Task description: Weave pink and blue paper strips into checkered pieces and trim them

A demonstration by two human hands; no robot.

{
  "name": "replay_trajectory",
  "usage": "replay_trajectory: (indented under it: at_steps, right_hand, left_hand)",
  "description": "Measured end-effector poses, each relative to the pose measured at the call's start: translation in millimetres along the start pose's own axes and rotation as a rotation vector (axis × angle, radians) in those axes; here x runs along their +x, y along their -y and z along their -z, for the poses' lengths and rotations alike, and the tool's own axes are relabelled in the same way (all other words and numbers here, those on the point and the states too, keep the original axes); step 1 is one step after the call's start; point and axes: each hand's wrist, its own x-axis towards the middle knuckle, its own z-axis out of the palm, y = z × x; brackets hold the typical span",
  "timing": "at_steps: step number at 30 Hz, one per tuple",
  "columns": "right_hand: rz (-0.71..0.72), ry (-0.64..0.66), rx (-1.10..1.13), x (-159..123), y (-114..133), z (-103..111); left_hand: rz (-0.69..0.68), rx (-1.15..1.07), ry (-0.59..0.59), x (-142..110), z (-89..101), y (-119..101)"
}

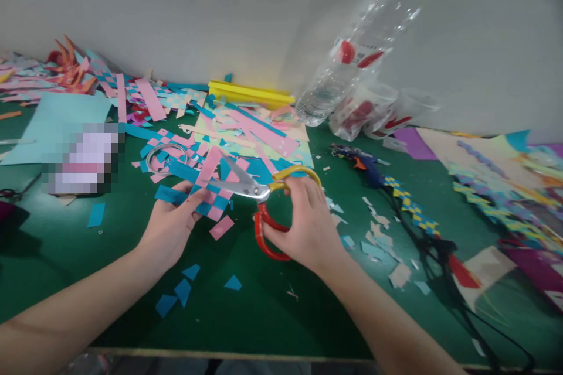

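My left hand (178, 217) pinches a woven strip of blue and pink paper (214, 194) between thumb and fingers. My right hand (308, 222) grips a pair of scissors (253, 187) with one yellow and one red handle loop. The scissor blades are spread apart and reach over the woven strip, pointing left. Whether paper lies between the blades is hard to tell. A small pink paper piece (221, 227) is just below the strip. Several blue scraps (182, 292) lie on the green table (264, 322) nearer to me.
A roll of tape (166, 157) lies among paper strips left of centre. A blurred-out phone-like object (85, 161) is at left. Against the wall stand a tilted clear bottle (352, 53) and plastic cups (367, 106). A dark blue glue gun (372, 173) with a cord lies at right.
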Motion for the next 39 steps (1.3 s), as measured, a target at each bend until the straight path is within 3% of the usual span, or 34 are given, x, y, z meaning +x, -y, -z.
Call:
replay_trajectory:
  at_steps: [10, 27, 39]
  right_hand:
    - [0.046, 0.065, -0.07, 0.6, 4.2, -1.7]
    - [0.081, 0.043, -0.091, -0.9, 3.3, -4.5]
    - [0.092, 0.029, -0.091, -3.1, 3.0, -5.5]
  left_hand:
    - [0.011, 0.013, 0.068, -4.3, -1.8, -1.8]
    - [-0.002, -0.002, 0.117, -4.8, -0.4, 0.8]
    - [0.037, -0.035, 0.088, -5.1, -2.5, -0.7]
